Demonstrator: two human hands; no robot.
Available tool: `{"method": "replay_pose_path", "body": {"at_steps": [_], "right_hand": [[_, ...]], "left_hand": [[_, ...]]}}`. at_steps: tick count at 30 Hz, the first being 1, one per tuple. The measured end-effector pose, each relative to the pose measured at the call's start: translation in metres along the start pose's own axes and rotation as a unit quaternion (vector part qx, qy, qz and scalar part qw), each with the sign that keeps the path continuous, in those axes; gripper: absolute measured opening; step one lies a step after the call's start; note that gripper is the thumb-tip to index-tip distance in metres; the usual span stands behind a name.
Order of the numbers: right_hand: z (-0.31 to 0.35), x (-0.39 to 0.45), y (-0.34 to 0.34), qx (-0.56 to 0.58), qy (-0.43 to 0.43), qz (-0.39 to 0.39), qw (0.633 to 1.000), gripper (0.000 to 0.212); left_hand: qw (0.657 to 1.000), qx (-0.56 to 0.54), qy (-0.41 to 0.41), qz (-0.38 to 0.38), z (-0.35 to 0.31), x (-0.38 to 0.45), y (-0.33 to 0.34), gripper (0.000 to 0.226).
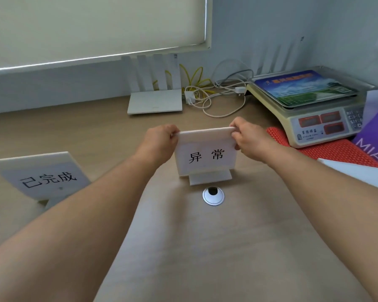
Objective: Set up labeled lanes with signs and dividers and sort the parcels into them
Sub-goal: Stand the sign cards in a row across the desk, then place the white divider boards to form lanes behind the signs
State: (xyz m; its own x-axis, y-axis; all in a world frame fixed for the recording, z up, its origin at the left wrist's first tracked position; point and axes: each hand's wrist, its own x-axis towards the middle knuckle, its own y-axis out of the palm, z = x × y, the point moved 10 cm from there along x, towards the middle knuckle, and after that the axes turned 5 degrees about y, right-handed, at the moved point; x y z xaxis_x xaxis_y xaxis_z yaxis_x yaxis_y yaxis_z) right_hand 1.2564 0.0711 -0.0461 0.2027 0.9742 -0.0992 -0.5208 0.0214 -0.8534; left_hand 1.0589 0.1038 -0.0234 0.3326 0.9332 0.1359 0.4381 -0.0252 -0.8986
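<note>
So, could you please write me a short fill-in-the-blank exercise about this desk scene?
1. Both hands grip the top edge of the white stand-up sign printed 异常, which stands just behind the round silver ____.
2. The second white sign, printed 已完成, stands to its ____.
3. The beige electronic scale rests partly on a ____ mesh mat.

Missing: cable grommet; left; red

The purple parcel (375,147) is cut off at the right edge; the scale's (327,125) small print is illegible.
</note>
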Motion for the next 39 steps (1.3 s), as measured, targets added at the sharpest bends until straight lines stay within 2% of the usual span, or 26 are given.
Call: {"method": "replay_pose_path", "body": {"at_steps": [4, 8, 10, 15, 19, 25, 34, 39], "right_hand": [[-0.001, -0.001, 0.001, -0.003, 0.006, 0.004, 1.0, 0.01], [0.006, -0.015, -0.008, -0.022, 0.021, -0.014, 0.999, 0.05], [0.013, -0.03, -0.018, -0.039, 0.027, -0.045, 0.998, 0.06], [0.056, -0.099, -0.03, -0.087, -0.003, -0.107, 0.99, 0.06], [0.103, -0.175, -0.003, -0.089, -0.042, -0.08, 0.992, 0.058], [0.195, -0.303, 0.056, -0.075, -0.134, -0.075, 0.985, 0.055], [0.341, -0.481, 0.156, -0.017, -0.254, -0.038, 0.966, 0.042], [0.426, -0.573, 0.208, 0.021, -0.316, -0.006, 0.948, 0.038]], "left_hand": [[1.0, -0.008, -0.013, 0.011, 0.004, -0.001, 0.0, 0.028], [0.999, -0.017, -0.03, 0.027, 0.007, -0.016, -0.006, 0.055], [0.999, -0.02, -0.039, 0.019, 0.01, -0.03, -0.017, 0.062], [0.998, -0.03, -0.05, -0.014, 0.015, -0.093, -0.054, 0.054], [0.995, -0.055, -0.06, -0.049, 0.025, -0.171, -0.083, 0.051], [0.979, -0.106, -0.126, -0.122, 0.074, -0.322, -0.124, 0.058], [0.928, -0.116, -0.249, -0.25, 0.171, -0.565, -0.21, 0.055], [0.882, -0.104, -0.335, -0.316, 0.227, -0.699, -0.268, 0.054]]}}
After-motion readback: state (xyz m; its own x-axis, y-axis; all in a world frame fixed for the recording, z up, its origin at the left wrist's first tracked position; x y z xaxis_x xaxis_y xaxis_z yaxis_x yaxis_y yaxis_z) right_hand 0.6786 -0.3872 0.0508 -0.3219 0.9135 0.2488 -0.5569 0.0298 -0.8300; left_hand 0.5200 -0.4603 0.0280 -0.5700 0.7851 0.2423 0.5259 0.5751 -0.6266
